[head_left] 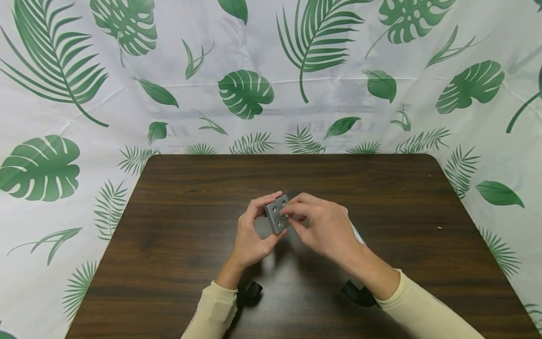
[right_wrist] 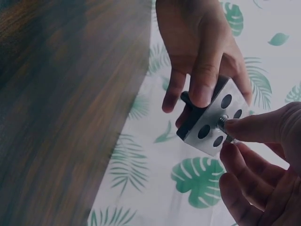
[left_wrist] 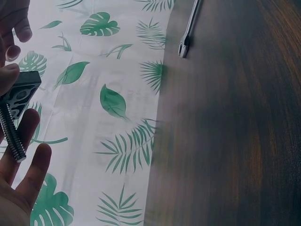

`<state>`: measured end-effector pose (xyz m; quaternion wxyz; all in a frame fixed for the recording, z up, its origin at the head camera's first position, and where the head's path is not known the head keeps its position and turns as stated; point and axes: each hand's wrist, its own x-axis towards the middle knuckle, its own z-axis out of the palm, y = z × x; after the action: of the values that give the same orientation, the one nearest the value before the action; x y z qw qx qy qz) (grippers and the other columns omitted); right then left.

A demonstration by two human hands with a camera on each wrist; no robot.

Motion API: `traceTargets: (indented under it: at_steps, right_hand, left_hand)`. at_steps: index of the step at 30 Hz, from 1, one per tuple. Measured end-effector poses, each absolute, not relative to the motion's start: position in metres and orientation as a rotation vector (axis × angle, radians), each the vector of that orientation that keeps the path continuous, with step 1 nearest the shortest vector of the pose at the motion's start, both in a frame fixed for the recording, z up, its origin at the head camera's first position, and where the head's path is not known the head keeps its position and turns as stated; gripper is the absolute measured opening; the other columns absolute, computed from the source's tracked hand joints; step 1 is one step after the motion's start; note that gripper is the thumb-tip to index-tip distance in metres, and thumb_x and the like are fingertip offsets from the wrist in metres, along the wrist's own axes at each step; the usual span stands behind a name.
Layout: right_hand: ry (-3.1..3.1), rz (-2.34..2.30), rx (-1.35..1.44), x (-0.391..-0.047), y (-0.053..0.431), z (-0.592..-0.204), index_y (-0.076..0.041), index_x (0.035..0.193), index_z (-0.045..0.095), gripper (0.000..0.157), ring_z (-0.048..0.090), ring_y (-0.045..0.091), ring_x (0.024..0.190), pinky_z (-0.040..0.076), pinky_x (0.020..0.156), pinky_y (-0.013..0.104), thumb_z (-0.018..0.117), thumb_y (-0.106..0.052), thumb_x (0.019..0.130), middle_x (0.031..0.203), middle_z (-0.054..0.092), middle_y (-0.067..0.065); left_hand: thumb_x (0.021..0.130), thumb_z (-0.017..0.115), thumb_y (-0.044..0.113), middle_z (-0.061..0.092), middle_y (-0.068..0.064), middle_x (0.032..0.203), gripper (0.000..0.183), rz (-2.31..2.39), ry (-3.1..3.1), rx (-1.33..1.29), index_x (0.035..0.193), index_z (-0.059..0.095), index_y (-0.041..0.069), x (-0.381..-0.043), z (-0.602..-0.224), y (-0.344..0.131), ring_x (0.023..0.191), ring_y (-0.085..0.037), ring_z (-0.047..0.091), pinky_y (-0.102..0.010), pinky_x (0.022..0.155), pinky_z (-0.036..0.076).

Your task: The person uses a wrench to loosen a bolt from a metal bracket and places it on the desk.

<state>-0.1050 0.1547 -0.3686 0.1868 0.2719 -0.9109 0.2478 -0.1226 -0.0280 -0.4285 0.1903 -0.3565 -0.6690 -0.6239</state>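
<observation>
Over the middle of the table, my left hand (head_left: pixel 250 238) holds a small grey metal plate (head_left: pixel 273 217) by its edges, tilted, with several round holes around its middle. My right hand (head_left: pixel 326 226) pinches a short threaded bolt end (right_wrist: pixel 222 123) at the centre of the plate (right_wrist: pixel 197 132), between thumb and fingers. From the other face sticks out a longer threaded bolt (left_wrist: pixel 12 136), beside the left fingers. Whether both threaded parts are one bolt cannot be told. The right fingertips hide part of the plate's face in the head view.
A metal wrench (left_wrist: pixel 186 42) lies on the dark wooden table (head_left: pixel 190 188). Something pale and bluish (head_left: pixel 356 230) shows partly behind the right hand. Black wrist mounts (head_left: pixel 251 293) sit at both forearms. A white leaf-print sheet (head_left: pixel 190 108) hangs behind the table.
</observation>
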Motion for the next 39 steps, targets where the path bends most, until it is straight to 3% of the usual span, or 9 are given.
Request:
traceTargets:
  at_steps: [6, 14, 22, 34, 39]
  right_hand:
    - [-2.559, 0.706, 0.754, -0.1042, 0.1554, -0.3691, -0.021, 0.103, 0.077, 0.024, 0.058, 0.004, 0.061, 0.044, 0.05, 0.023, 0.082, -0.016, 0.08, 0.094, 0.067, -0.011]
    - [-2.602, 0.697, 0.586, -0.1049, 0.1545, -0.3693, -0.018, 0.1, 0.078, 0.024, 0.058, 0.003, 0.057, 0.042, 0.046, 0.025, 0.078, -0.036, 0.084, 0.075, 0.068, -0.011]
    - [-2.61, 0.675, 0.627, -0.1053, 0.1552, -0.3695, -0.02, 0.101, 0.078, 0.021, 0.06, 0.004, 0.06, 0.044, 0.048, 0.025, 0.079, -0.031, 0.083, 0.082, 0.071, -0.01]
    - [-2.533, 0.733, 0.861, -0.108, 0.1577, -0.3715, -0.018, 0.097, 0.074, 0.022, 0.062, 0.002, 0.07, 0.049, 0.056, 0.022, 0.079, -0.006, 0.079, 0.096, 0.063, -0.009]
    - [-2.535, 0.762, 0.815, -0.1076, 0.1579, -0.3711, -0.018, 0.111, 0.072, 0.03, 0.061, 0.002, 0.068, 0.045, 0.05, 0.021, 0.08, -0.023, 0.082, 0.101, 0.063, -0.008]
  left_hand:
    - [0.066, 0.078, -0.016, 0.056, -0.028, 0.13, 0.066, -1.753, -1.869, -1.01, 0.124, 0.047, -0.014, -0.1224, -0.429, -0.0277, 0.107, -0.034, 0.064, -0.048, 0.084, 0.051]
    - [0.066, 0.078, -0.015, 0.057, -0.028, 0.129, 0.065, -1.747, -1.869, -1.007, 0.123, 0.048, -0.014, -0.1226, -0.4285, -0.0273, 0.106, -0.034, 0.064, -0.049, 0.082, 0.051]
    - [0.066, 0.078, -0.016, 0.057, -0.028, 0.129, 0.065, -1.742, -1.884, -1.001, 0.123, 0.047, -0.014, -0.1214, -0.4272, -0.0268, 0.106, -0.033, 0.064, -0.05, 0.081, 0.051]
    - [0.066, 0.077, -0.016, 0.057, -0.028, 0.129, 0.064, -1.745, -1.884, -1.004, 0.123, 0.047, -0.014, -0.1218, -0.4263, -0.0281, 0.106, -0.034, 0.064, -0.05, 0.082, 0.051]
    - [0.067, 0.077, -0.014, 0.057, -0.028, 0.129, 0.063, -1.737, -1.874, -1.013, 0.123, 0.047, -0.014, -0.1222, -0.4251, -0.0277, 0.107, -0.032, 0.064, -0.047, 0.083, 0.051]
